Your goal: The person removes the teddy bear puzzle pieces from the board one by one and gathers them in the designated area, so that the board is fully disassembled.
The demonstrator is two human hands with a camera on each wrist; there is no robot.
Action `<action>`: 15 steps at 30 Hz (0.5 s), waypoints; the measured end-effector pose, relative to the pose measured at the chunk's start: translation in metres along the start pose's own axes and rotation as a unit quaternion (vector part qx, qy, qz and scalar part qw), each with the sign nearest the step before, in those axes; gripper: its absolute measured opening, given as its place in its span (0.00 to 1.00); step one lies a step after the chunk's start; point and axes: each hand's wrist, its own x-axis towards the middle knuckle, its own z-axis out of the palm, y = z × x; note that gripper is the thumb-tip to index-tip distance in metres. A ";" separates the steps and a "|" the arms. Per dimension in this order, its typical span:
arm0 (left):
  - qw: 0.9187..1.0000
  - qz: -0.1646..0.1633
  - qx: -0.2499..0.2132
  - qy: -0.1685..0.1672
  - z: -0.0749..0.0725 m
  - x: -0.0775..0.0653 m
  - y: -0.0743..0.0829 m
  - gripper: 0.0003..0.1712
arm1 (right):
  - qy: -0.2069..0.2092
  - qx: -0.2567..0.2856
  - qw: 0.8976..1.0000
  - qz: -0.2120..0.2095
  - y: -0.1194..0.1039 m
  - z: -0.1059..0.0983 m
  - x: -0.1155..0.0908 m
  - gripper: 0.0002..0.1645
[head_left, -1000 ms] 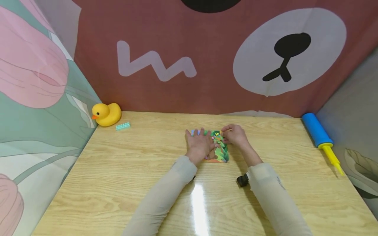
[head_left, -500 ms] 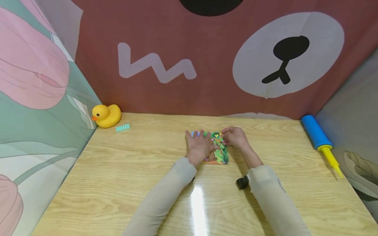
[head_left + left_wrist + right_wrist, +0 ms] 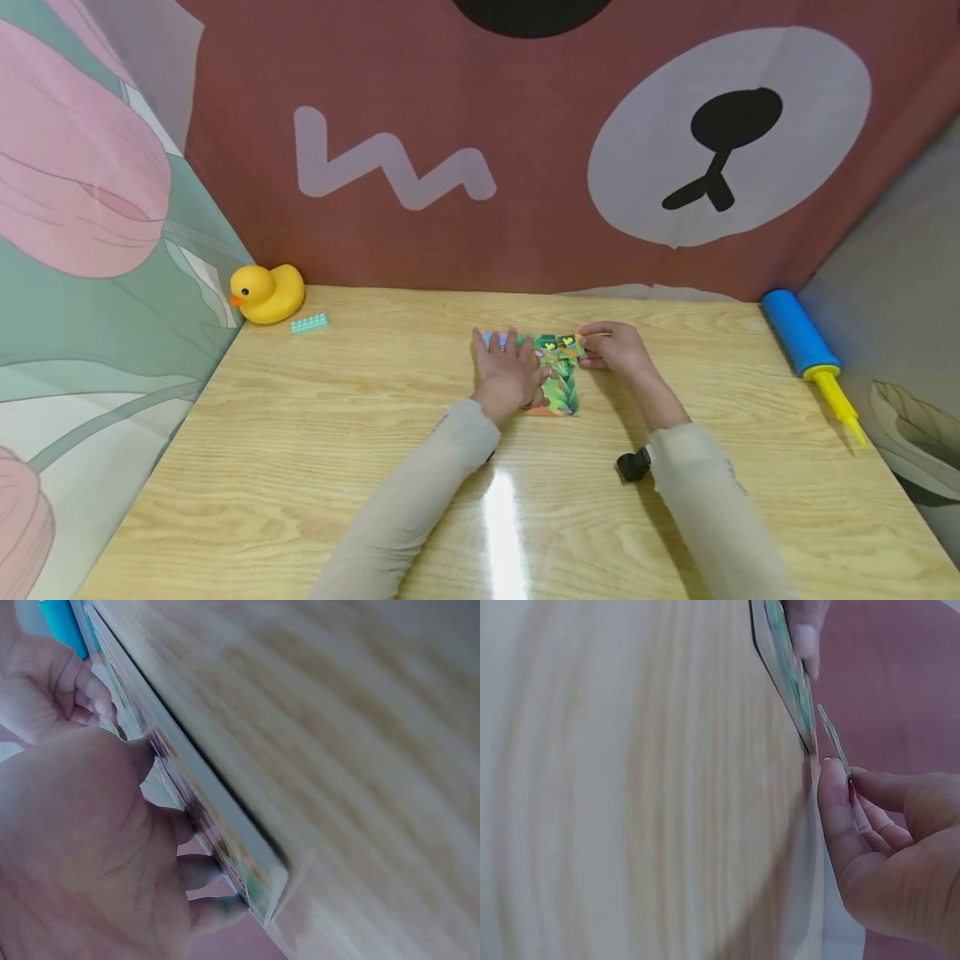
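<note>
A flat picture puzzle (image 3: 561, 392) in green and orange lies on the wooden table. Across its left part my left hand (image 3: 507, 377) rests with fingers spread, hiding much of the picture. Seen from the left wrist, the fingertips of this hand (image 3: 90, 847) touch the face of the puzzle board (image 3: 259, 874). My right hand (image 3: 621, 350) pinches a small puzzle piece (image 3: 570, 346) at the board's upper right corner. In the right wrist view, thumb and fingers hold that thin piece (image 3: 834, 741) tilted, just apart from the board's corner (image 3: 799, 712).
A yellow rubber duck (image 3: 268, 294) and a mint toy brick (image 3: 310, 323) stand at the back left. A blue and yellow hand pump (image 3: 806, 342) lies along the right edge. A printed cloth (image 3: 450, 242) closes off the back of the table.
My right hand has moved a little to the right, drawing the puzzle piece off the upper right corner and over its edge. My left hand has stayed in place.
</note>
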 end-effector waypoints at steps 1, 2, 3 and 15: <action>1.000 -0.001 0.000 -0.002 0.000 0.000 0.000 0.59 | 0.000 -0.003 1.000 0.000 0.000 -0.004 -0.001 0.24; 1.000 -0.002 0.001 -0.004 0.001 0.001 0.000 0.60 | 0.000 -0.005 1.000 -0.002 0.001 -0.008 -0.002 0.25; 1.000 -0.002 0.001 -0.004 0.001 0.001 0.000 0.60 | 0.000 -0.006 1.000 -0.001 0.001 -0.012 -0.003 0.25; 0.999 -0.014 -0.030 0.009 0.001 -0.001 -0.003 0.63 | 0.007 -0.004 1.000 0.013 0.021 -0.056 -0.008 0.28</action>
